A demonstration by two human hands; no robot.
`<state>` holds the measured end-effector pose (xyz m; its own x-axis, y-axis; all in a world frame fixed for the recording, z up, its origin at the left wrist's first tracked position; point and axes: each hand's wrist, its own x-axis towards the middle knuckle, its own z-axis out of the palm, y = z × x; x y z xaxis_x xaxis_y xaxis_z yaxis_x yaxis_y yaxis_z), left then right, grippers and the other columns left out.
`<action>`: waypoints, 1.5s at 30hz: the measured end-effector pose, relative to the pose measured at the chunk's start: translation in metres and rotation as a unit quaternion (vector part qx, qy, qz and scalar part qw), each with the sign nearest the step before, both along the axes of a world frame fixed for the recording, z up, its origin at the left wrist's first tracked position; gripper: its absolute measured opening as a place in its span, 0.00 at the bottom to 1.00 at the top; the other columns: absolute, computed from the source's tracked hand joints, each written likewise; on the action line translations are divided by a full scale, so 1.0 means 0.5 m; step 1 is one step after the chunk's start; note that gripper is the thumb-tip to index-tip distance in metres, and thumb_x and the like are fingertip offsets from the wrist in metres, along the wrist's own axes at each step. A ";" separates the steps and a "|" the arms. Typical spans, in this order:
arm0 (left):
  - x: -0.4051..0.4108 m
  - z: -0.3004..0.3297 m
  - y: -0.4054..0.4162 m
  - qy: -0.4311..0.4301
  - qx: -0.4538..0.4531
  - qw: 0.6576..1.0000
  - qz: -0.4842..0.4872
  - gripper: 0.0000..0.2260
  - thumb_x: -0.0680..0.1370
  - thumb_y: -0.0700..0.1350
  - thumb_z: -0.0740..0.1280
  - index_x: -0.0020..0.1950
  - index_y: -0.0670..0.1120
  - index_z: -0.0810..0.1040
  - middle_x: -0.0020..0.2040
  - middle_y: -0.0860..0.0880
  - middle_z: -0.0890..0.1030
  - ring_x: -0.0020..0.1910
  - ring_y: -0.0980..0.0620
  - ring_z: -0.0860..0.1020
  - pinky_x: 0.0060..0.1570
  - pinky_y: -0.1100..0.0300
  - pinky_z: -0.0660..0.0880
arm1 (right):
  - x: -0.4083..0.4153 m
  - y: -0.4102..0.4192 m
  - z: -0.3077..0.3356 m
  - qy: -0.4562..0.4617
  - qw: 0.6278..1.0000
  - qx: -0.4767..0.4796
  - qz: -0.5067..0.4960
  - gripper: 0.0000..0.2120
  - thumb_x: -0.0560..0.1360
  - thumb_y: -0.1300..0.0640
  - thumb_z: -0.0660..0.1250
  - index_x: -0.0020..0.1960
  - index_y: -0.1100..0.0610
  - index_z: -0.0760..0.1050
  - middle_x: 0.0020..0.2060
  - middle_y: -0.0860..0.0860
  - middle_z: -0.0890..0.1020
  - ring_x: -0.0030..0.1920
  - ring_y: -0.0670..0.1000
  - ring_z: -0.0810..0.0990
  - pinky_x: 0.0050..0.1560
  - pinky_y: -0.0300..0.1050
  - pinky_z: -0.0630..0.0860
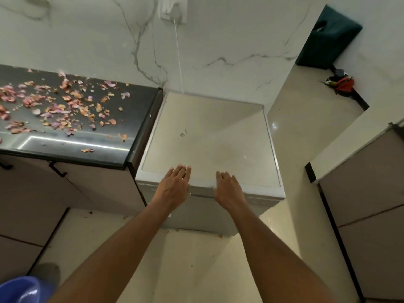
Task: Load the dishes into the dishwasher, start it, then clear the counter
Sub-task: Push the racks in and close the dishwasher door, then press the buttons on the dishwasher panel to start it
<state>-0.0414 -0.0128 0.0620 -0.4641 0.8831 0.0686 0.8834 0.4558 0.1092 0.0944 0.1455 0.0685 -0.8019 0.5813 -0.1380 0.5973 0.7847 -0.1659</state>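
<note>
A white freestanding dishwasher (209,136) stands against the marble wall, its door closed and its flat top bare. My left hand (175,186) lies at the front top edge with straight fingers over the lid's rim. My right hand (228,189) is beside it at the same edge, fingers straight and reaching onto the top. To the left runs a black counter (91,141) strewn with several pink and orange onion peels (59,106). No dishes are in view.
A white cord (178,53) runs from a wall socket down behind the dishwasher. A blue plastic tub (24,289) sits at the bottom left. Grey cabinets (367,215) stand at the right. A dark green object (328,36) and red items (343,85) lie on the far floor.
</note>
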 end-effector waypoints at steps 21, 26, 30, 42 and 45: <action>-0.365 0.280 0.203 0.033 0.097 0.985 0.141 0.23 0.83 0.47 0.63 0.76 0.38 0.67 0.73 0.40 0.72 0.75 0.43 0.68 0.76 0.46 0.63 | -0.343 0.200 0.260 0.095 0.984 0.070 0.136 0.36 0.85 0.49 0.57 0.84 0.63 0.44 0.83 0.60 0.49 0.84 0.57 0.43 0.81 0.52 0.35; -0.502 0.329 0.246 0.042 0.118 0.981 0.149 0.25 0.80 0.43 0.63 0.76 0.37 0.67 0.75 0.40 0.70 0.77 0.42 0.64 0.77 0.45 0.62 | -0.498 0.248 0.320 0.106 0.975 0.085 0.173 0.36 0.85 0.49 0.57 0.84 0.62 0.43 0.84 0.59 0.49 0.84 0.56 0.42 0.81 0.52 0.36; -0.600 0.342 0.295 0.051 0.108 0.984 0.131 0.26 0.82 0.46 0.62 0.78 0.38 0.64 0.78 0.40 0.66 0.79 0.42 0.61 0.78 0.46 0.58 | -0.612 0.278 0.342 0.117 0.971 0.090 0.189 0.36 0.85 0.49 0.56 0.84 0.61 0.42 0.84 0.58 0.47 0.84 0.55 0.41 0.81 0.53 0.36; -0.905 0.378 0.450 0.053 0.115 0.986 0.110 0.28 0.84 0.45 0.57 0.82 0.39 0.52 0.82 0.41 0.54 0.82 0.45 0.50 0.80 0.49 0.48 | -0.999 0.352 0.434 0.146 0.977 0.041 0.151 0.46 0.79 0.61 0.63 0.83 0.60 0.34 0.83 0.57 0.37 0.84 0.55 0.48 0.81 0.50 0.57; -0.958 0.376 0.455 0.051 0.107 0.987 0.110 0.29 0.84 0.45 0.58 0.82 0.39 0.52 0.82 0.41 0.54 0.82 0.45 0.50 0.80 0.49 0.46 | -1.049 0.357 0.444 0.155 0.980 0.012 0.124 0.48 0.79 0.62 0.64 0.83 0.58 0.31 0.82 0.53 0.32 0.72 0.59 0.72 0.56 0.46 0.75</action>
<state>-0.5204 0.2145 0.2499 -0.6242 0.7216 0.2994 0.7769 0.6138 0.1403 -0.4300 0.3238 0.2904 -0.9204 0.3627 0.1462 0.3108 0.9053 -0.2895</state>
